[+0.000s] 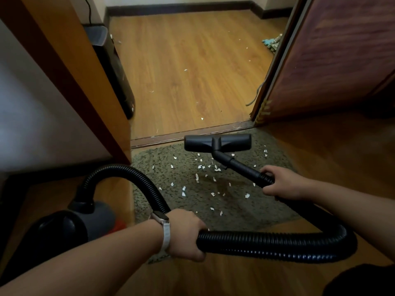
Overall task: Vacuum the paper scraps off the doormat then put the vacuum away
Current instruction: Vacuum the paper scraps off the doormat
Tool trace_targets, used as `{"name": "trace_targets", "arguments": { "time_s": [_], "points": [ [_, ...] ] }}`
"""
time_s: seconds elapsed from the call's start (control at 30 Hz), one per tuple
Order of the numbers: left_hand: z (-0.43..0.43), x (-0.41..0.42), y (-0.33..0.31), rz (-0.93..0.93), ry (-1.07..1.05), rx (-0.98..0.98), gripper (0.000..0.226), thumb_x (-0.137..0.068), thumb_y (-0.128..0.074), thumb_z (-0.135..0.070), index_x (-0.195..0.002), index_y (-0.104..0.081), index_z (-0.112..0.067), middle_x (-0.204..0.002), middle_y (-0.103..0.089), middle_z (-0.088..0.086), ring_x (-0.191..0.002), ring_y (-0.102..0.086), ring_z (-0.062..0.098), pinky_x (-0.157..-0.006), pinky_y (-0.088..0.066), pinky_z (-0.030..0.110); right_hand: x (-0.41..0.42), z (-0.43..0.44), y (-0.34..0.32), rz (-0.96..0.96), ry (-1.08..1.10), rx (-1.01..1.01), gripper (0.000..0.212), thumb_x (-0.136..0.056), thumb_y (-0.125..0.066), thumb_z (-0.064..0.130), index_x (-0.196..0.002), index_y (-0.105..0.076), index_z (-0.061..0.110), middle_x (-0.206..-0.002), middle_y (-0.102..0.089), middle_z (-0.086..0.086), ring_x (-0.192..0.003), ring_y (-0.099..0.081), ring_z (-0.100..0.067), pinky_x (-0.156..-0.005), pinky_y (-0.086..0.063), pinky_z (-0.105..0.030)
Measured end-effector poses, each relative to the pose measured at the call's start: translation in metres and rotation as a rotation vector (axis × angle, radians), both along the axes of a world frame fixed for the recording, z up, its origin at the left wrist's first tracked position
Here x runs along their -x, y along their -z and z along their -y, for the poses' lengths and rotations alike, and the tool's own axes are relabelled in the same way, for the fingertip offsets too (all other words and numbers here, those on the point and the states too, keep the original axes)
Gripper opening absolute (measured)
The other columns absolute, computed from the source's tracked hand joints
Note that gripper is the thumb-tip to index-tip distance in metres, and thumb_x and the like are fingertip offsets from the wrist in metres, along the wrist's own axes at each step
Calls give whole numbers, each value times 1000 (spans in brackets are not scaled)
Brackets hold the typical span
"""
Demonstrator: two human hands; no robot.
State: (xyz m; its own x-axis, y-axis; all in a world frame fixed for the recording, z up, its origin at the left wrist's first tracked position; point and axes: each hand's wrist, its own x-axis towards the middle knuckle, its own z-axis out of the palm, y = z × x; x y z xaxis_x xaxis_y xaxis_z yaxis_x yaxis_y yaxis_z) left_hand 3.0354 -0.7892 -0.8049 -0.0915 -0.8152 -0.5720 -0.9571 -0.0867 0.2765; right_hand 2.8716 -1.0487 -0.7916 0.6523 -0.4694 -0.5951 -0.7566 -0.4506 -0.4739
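**Q:** Wood-grain laminate floor runs through the doorway, past a dark threshold strip; the doormat lies on your side of that strip, beside the open door. Which step is this?

**A:** The vacuuming step, barely advanced by my reading; white paper scraps are scattered across the middle of the doormat, with a few more on the floor beyond. Your floor head is at the mat's far edge, just beside the strip.

**Q:** And the grip?

**A:** Your right hand is curled round the ribbed cuff where the rigid wand meets the hose; your left hand, watch at the wrist, is wrapped round the hose nearer the canister, which stands on the floor at your left, just beside the mat.

**Q:** What does the next move call for?

**A:** Probably a pull of the head toward you through the scraps; keep it flat; let your left hand feed slack so the loop does not tug the wand.

**Q:** Materials?

**A:** Mat: olive, shaggy pile, rounded outline; it will likely cling to the thin, irregular flakes, so slow, overlapping passes suit. Hose: black, corrugated, flexible; wand: smooth matte plastic; head: a broad T-shaped bar.
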Motion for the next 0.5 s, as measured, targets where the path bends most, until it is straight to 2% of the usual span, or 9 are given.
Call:
{"name": "trace_targets", "arguments": {
  "time_s": [0.07, 0.17, 0.3, 0.4, 0.5],
  "points": [
    [-1, 1, 2, 75, 98, -61, 32, -71, -59, -53, -81, -58, -23, -72, -62, -1, -65, -62, 22, -68, -59, 38, 1, 0, 0, -18, -10, 37, 43, -84, -71, 15, -119, -49, 26, -101, -62, -7, -63, -63, -16, -52, -51, -23],
    [0, 2, 4, 134, 205, -104, 28, -73, -57, -50, -77, -55, -23, -70, -61, 0, -63, -62, 24, -67, -58, 38, -3, -3, -1, -80, -67, 13, 37, -84, -68, 13, -115, -53, 25, -97, -62, -7, -63, -62, -16, -54, -53, -25],
    [-4, -5, 16, 199, 303, -226, 24, -76, -56, -43, -76, -60, -19, -69, -63, 3, -58, -60, 21, -64, -57, 36, -4, -5, 2, -216, -151, 192, 27, -83, -67, 18, -106, -56, 28, -91, -63, 1, -71, -63, -14, -59, -49, -28],
    [-9, -9, 22, 248, 320, -329, 21, -77, -56, -37, -79, -61, -17, -73, -62, 5, -64, -62, 23, -69, -58, 39, -1, -4, 8, -258, -130, 196, 24, -83, -66, 21, -105, -56, 26, -91, -64, -1, -71, -64, -15, -59, -51, -28],
    [-16, -25, 28, 322, 244, -389, 20, -82, -55, -33, -87, -63, -16, -76, -59, 4, -71, -62, 23, -72, -57, 39, 3, 6, 7, -223, -9, 138, 26, -85, -66, 18, -108, -56, 24, -94, -65, -6, -73, -65, -19, -62, -54, -31]
  ]
}}
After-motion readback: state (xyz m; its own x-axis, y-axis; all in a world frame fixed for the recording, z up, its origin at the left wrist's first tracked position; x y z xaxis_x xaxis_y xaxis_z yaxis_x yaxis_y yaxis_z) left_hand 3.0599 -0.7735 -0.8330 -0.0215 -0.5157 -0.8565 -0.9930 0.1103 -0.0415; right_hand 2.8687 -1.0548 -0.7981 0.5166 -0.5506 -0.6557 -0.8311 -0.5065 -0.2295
